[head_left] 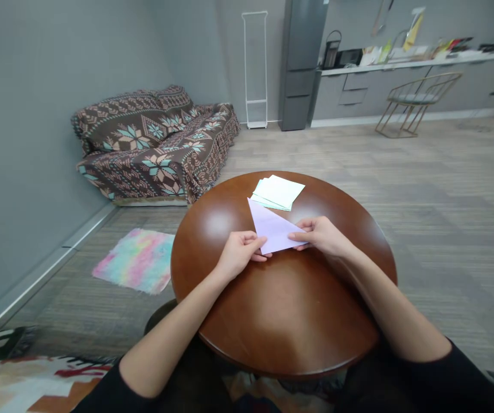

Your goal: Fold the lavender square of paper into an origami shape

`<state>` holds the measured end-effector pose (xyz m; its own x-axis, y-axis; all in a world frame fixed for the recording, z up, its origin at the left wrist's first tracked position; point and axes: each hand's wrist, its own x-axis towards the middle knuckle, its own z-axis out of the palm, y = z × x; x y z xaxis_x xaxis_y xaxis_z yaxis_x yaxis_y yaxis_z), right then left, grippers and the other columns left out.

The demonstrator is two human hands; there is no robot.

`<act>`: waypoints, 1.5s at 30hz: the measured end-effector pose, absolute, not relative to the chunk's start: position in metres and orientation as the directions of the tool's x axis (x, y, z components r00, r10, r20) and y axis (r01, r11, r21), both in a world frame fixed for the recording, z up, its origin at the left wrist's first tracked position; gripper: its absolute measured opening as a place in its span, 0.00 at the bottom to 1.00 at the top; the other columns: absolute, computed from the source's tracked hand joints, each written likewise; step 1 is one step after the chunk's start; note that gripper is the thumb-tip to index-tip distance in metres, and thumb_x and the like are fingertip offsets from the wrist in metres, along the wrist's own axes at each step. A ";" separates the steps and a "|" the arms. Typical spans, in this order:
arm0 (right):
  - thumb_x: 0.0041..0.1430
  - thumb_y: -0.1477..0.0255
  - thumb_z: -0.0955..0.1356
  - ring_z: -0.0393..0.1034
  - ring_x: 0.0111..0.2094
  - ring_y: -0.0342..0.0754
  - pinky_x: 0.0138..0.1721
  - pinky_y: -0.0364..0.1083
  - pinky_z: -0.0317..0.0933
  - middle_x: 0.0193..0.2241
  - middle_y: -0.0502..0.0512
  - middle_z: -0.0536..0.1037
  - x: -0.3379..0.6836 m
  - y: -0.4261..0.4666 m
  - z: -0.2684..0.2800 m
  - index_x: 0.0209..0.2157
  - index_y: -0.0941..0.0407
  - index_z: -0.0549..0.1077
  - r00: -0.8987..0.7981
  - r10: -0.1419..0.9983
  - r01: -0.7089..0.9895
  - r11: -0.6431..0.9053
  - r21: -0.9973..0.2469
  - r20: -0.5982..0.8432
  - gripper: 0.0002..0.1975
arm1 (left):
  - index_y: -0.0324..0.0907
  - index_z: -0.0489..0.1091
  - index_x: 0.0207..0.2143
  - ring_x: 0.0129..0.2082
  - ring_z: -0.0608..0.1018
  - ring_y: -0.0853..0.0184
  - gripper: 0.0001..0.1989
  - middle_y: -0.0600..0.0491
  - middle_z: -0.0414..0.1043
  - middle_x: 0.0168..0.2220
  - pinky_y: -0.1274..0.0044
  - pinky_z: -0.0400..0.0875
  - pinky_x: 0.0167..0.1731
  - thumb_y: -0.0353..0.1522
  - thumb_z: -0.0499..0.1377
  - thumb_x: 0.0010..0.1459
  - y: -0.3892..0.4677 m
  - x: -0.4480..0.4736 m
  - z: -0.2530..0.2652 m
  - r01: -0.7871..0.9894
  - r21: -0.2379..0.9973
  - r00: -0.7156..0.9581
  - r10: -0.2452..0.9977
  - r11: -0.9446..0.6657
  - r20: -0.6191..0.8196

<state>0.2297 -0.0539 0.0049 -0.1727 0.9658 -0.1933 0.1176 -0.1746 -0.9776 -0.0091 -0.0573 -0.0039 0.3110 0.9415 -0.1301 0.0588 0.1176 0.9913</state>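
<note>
Both sets of my fingers are on one piece of lilac paper (275, 230), triangular in outline, which lies between them above the near-middle part of the round brown tabletop (287, 310). Fingers of my left hand (240, 251): pinched narrow at the paper's near-left corner, thumb on the upper face, other fingertips showing below the near edge. Fingers of my right hand (319, 234): also pinched narrow, at the right-hand corner, thumb on top, the rest partly hidden behind and under the sheet. Third corner points away from me, to the far left. Whether the paper touches the wood between my fingers, I cannot tell. Just beyond the fingers, a slightly fanned stack of pale green sheets (279, 191) lies flat, close to the lilac corner. Left of my left fingers, down on the floor: a fluffy pastel rug (135, 261). Farther off on that side: a sofa (156, 143) under a patterned cover. Far ahead and right of my right fingers: a metal-framed chair (416, 99).
</note>
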 end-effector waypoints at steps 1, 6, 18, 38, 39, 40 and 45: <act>0.42 0.66 0.81 0.75 0.27 0.45 0.30 0.42 0.74 0.26 0.55 0.80 0.230 -0.054 0.005 0.28 0.61 0.79 -0.173 0.966 0.116 -0.174 -0.978 -0.193 0.16 | 0.34 0.77 0.33 0.29 0.83 0.65 0.16 0.49 0.79 0.26 0.81 0.80 0.28 0.41 0.69 0.54 -0.057 -0.009 -0.004 0.057 0.991 0.313 0.941 0.118 -0.130; 0.40 0.68 0.81 0.76 0.29 0.45 0.30 0.41 0.74 0.26 0.55 0.80 0.228 -0.056 0.010 0.28 0.61 0.79 -0.150 0.968 0.106 -0.184 -0.977 -0.199 0.16 | 0.34 0.78 0.35 0.29 0.83 0.66 0.15 0.49 0.80 0.28 0.81 0.81 0.29 0.39 0.69 0.54 -0.058 -0.009 -0.003 0.055 0.990 0.313 0.939 0.131 -0.142; 0.38 0.65 0.81 0.74 0.28 0.47 0.31 0.45 0.74 0.25 0.54 0.79 0.227 -0.058 0.012 0.27 0.60 0.79 -0.146 0.972 0.144 -0.165 -0.976 -0.186 0.17 | 0.35 0.77 0.35 0.31 0.84 0.63 0.16 0.49 0.80 0.28 0.77 0.82 0.33 0.42 0.68 0.56 -0.058 -0.008 -0.003 0.090 0.985 0.310 0.935 0.150 -0.171; 0.37 0.66 0.82 0.74 0.28 0.46 0.32 0.45 0.74 0.24 0.53 0.78 0.229 -0.057 0.011 0.26 0.59 0.78 -0.149 0.958 0.144 -0.223 -0.964 -0.244 0.16 | 0.36 0.74 0.29 0.31 0.84 0.64 0.16 0.51 0.77 0.25 0.80 0.81 0.31 0.41 0.67 0.58 -0.057 -0.008 -0.006 0.092 0.982 0.326 0.927 0.164 -0.185; 0.38 0.66 0.82 0.74 0.28 0.46 0.32 0.45 0.74 0.25 0.53 0.78 0.229 -0.056 0.011 0.26 0.59 0.78 -0.152 0.957 0.148 -0.224 -0.963 -0.246 0.16 | 0.36 0.73 0.28 0.31 0.84 0.64 0.17 0.51 0.76 0.24 0.80 0.81 0.30 0.42 0.67 0.57 -0.057 -0.008 -0.006 0.091 0.982 0.320 0.929 0.165 -0.186; 0.39 0.65 0.81 0.74 0.28 0.47 0.32 0.46 0.73 0.25 0.53 0.79 0.229 -0.056 0.010 0.26 0.59 0.78 -0.157 0.958 0.159 -0.216 -0.963 -0.240 0.16 | 0.36 0.72 0.27 0.30 0.85 0.63 0.17 0.52 0.75 0.23 0.80 0.81 0.30 0.42 0.68 0.56 -0.057 -0.008 -0.006 0.090 0.982 0.311 0.932 0.167 -0.187; 0.49 0.60 0.76 0.75 0.31 0.50 0.31 0.46 0.67 0.27 0.53 0.80 0.227 -0.058 0.007 0.39 0.58 0.76 -0.081 0.996 0.346 -0.016 -0.938 -0.047 0.19 | 0.36 0.72 0.27 0.29 0.85 0.63 0.19 0.53 0.74 0.23 0.80 0.80 0.28 0.43 0.70 0.53 -0.056 -0.008 -0.006 0.109 0.977 0.283 0.937 0.182 -0.206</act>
<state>0.2272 -0.0578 0.0066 -0.0815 0.9956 -0.0467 0.3460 -0.0157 -0.9381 -0.0083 -0.0561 -0.0059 0.2832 0.9366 -0.2062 0.1093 0.1821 0.9772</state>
